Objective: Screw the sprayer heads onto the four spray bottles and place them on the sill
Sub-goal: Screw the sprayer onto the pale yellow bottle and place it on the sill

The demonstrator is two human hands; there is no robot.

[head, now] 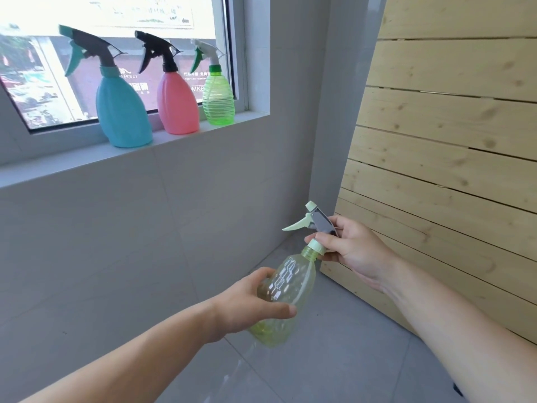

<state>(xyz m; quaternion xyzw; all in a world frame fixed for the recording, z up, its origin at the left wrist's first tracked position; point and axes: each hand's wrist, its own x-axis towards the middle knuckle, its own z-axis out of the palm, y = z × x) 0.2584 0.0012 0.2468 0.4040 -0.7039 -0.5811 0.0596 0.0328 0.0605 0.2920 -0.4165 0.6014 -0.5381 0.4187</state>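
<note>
My left hand (252, 303) grips the body of a clear yellow-green spray bottle (287, 286), held tilted in the air below the window. My right hand (348, 245) pinches the pale green and grey sprayer head (315, 225) at its collar, which sits on the bottle's neck. Three bottles with sprayer heads stand upright on the white sill (87, 158): a teal one (123, 112) at left, a pink one (177, 104) in the middle, and a small clear green one (218, 97) at right.
A window (43, 82) is behind the sill. A pale wooden slatted panel (450, 141) leans along the right side. Grey tiled wall and floor (334, 344) lie below. The sill has bare space left of the teal bottle.
</note>
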